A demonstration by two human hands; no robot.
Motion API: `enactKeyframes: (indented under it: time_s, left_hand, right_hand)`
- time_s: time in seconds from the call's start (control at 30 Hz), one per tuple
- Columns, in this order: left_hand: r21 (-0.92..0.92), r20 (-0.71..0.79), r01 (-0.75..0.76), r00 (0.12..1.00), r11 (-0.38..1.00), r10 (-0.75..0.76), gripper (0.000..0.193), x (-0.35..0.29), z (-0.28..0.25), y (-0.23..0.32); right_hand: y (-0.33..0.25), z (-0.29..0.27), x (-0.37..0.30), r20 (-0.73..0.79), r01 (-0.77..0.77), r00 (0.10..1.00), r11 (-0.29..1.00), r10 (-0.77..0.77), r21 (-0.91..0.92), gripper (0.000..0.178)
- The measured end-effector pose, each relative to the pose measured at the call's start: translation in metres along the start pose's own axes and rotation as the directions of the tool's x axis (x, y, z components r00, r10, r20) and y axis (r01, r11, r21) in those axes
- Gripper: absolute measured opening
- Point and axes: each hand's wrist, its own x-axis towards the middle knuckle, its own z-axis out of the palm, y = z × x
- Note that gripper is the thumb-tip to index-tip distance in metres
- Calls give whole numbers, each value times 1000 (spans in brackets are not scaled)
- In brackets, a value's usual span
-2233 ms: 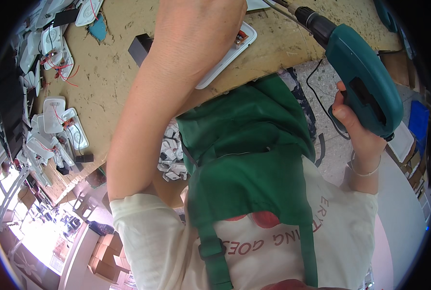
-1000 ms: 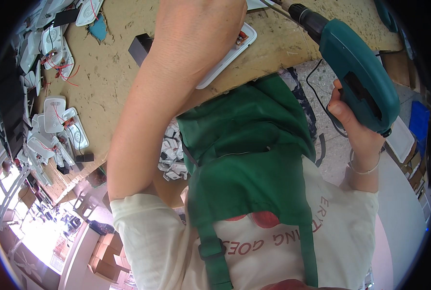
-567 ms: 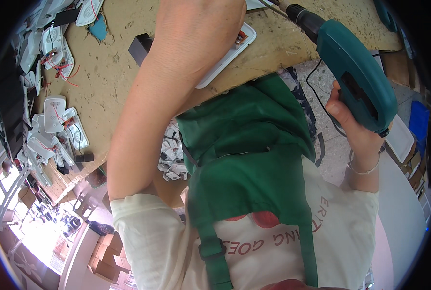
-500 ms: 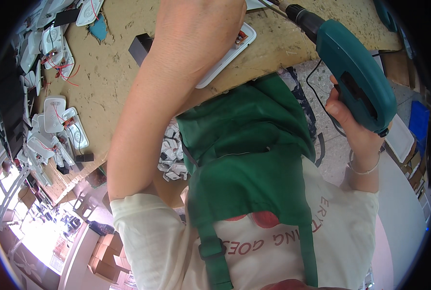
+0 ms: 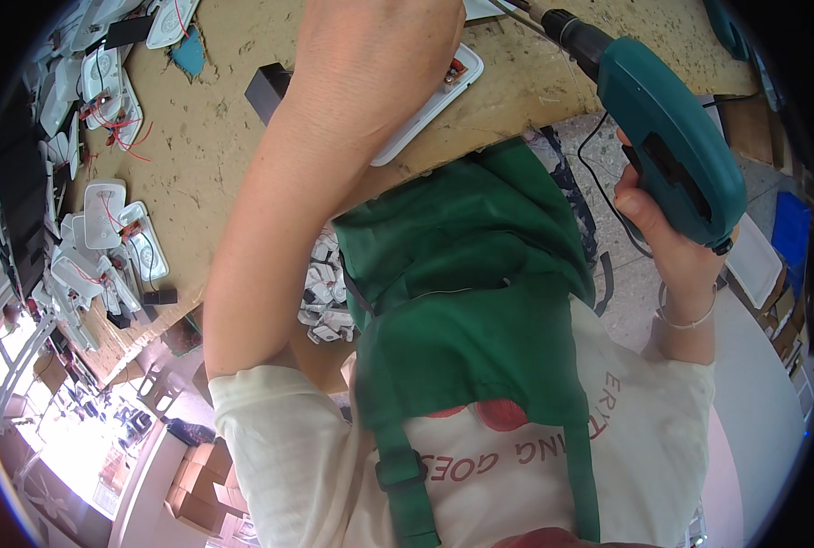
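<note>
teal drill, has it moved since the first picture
Yes, slightly: the teal drill has shifted left in the picture, farther from the blue object at the right.

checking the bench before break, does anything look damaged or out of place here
The tabletop looks worn: it is scarred, and a ragged blue patch breaks its tan surface, perhaps torn covering. At the left, white cases lie jumbled, with red wires trailing loose.

left hand point(image 5: 384, 50) cropped at top, white casing point(image 5: 430, 108) partly covered, drill point(image 5: 672, 128) cropped at tip
</note>
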Motion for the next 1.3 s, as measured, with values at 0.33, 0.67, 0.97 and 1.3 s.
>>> enactKeyframes:
  time_s: [0.33,0.67,0.97,1.3]
  left_hand:
    - [3,12,-4,1000,1000,4,5,0,0,0]
    - [42,8,5,1000,999,-6,5,-1,3,-3]
    - [19,44,130,991,991,-130,7,5,-4,2]
    - [-190,165,578,816,794,-554,13,12,-11,-2]
  right_hand:
    - [-5,2,-4,-94,-21,995,992,33,128,28]
    - [-5,-4,-14,-39,-99,992,918,124,384,34]
    - [8,-3,-18,-183,86,983,934,-23,345,72]
    - [13,-4,-21,-257,152,966,881,-36,448,70]
